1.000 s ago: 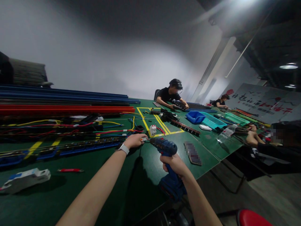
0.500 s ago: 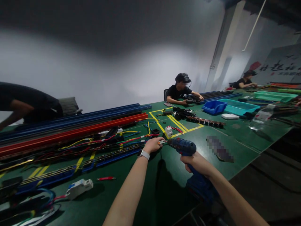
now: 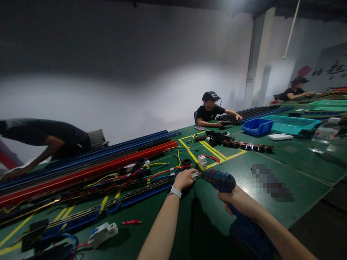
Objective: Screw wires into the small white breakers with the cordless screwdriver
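Observation:
My right hand (image 3: 235, 199) is wrapped round the grip of a blue cordless drill (image 3: 218, 179) held above the green table (image 3: 217, 224). The drill's bit points left at a small white and orange part (image 3: 194, 175). My left hand (image 3: 184, 178), with a white watch on the wrist, pinches that part at the drill's tip. Just left of my left hand lies the end of a long blue rail (image 3: 130, 193) fitted with coloured wires (image 3: 151, 169).
Long red and blue rails (image 3: 89, 168) run along the table's far left. A white circuit breaker (image 3: 102, 234) and a red tool (image 3: 131, 221) lie near me. Blue and teal bins (image 3: 257, 126) stand far right. Other people sit and lean at the table.
The view swung left and upward; a person leaning over the rails at the far left has come into view. My hands keep the same hold on the drill and the small part.

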The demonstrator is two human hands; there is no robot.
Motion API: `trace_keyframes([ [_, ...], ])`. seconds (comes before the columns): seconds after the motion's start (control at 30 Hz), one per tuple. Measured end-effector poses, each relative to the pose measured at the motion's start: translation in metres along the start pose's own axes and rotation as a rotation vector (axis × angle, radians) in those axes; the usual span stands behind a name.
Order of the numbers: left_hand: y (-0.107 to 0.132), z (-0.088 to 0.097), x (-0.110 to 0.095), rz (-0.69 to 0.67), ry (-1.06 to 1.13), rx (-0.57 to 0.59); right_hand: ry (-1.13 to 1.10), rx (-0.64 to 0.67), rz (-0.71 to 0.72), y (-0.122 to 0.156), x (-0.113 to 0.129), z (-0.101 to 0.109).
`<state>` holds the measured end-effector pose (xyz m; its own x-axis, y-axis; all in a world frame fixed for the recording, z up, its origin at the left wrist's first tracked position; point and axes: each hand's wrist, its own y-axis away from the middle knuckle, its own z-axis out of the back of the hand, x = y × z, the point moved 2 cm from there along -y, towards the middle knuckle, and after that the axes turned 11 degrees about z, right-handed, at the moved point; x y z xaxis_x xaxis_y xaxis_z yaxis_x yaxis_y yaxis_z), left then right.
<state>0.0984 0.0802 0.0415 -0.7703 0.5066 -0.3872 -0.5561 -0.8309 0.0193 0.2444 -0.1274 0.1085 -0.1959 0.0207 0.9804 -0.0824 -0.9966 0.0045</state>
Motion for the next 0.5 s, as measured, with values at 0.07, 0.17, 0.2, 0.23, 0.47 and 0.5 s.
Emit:
trace_keyframes([
  [0.07, -0.0003, -0.0015, 0.0003, -0.010, -0.008, -0.016, -0.003, -0.024, 0.010, 0.0011, 0.0008, -0.0005],
  [0.17, 0.0002, -0.0023, -0.0001, -0.014, -0.016, -0.040, 0.005, -0.066, 0.027, 0.0036, 0.0042, -0.0020],
  [0.2, 0.0005, -0.0022, -0.0005, -0.012, -0.019, -0.040, 0.010, -0.069, 0.027, 0.0043, 0.0053, -0.0026],
  [0.23, 0.0009, -0.0020, -0.0010, -0.008, -0.022, -0.036, 0.015, -0.071, 0.026, 0.0048, 0.0062, -0.0030],
  [0.47, 0.0017, 0.0000, -0.0030, 0.021, -0.025, -0.027, 0.005, -0.072, 0.035, 0.0037, 0.0032, -0.0036],
  [0.5, 0.0017, 0.0001, -0.0030, 0.019, -0.025, -0.032, 0.004, -0.068, 0.034, 0.0033, 0.0024, -0.0037],
])
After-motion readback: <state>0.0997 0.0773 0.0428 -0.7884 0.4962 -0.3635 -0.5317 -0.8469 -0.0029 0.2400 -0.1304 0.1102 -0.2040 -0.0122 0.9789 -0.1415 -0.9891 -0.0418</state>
